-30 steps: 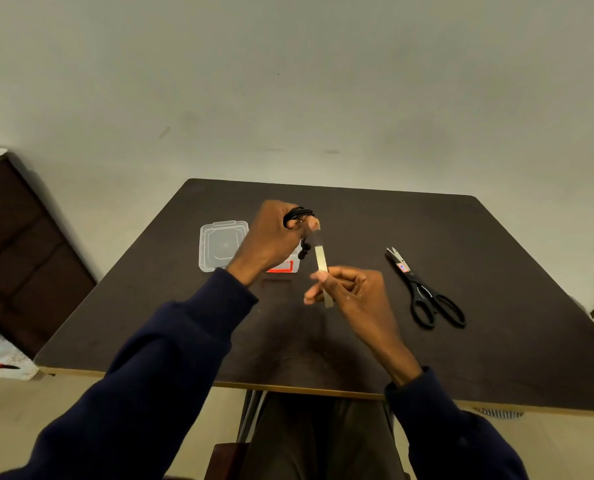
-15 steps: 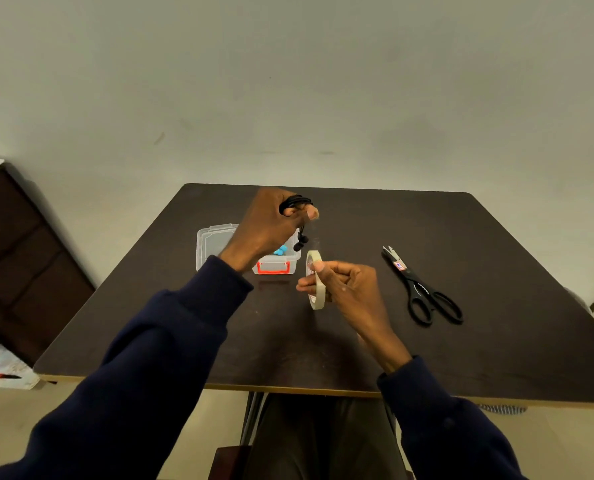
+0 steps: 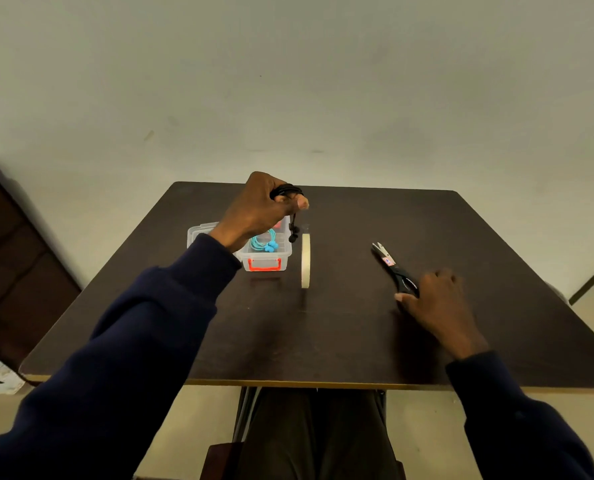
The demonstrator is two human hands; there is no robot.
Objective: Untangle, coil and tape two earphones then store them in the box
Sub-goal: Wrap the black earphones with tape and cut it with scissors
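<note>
My left hand (image 3: 257, 209) grips a coiled black earphone (image 3: 286, 192) above the far side of the table; its earbuds (image 3: 293, 233) dangle below my thumb. Under it stands the clear box (image 3: 283, 253) with a red latch, and a coiled blue earphone (image 3: 265, 244) lies inside. A roll of beige tape (image 3: 305, 259) shows edge-on just right of the box, with a thin strip rising toward my left thumb. My right hand (image 3: 437, 303) is over the handles of the black scissors (image 3: 389, 261), fingers curled on them and slightly blurred.
The box's clear lid (image 3: 198, 233) lies behind my left wrist. The dark table (image 3: 323, 341) ends at a pale front edge close to my lap. A dark cabinet (image 3: 18, 265) stands to the left and a wall rises behind the table.
My right hand let go of the tape roll and moved right onto the scissors' handles. The roll now sits beside the box. My left hand still holds the black coil.
</note>
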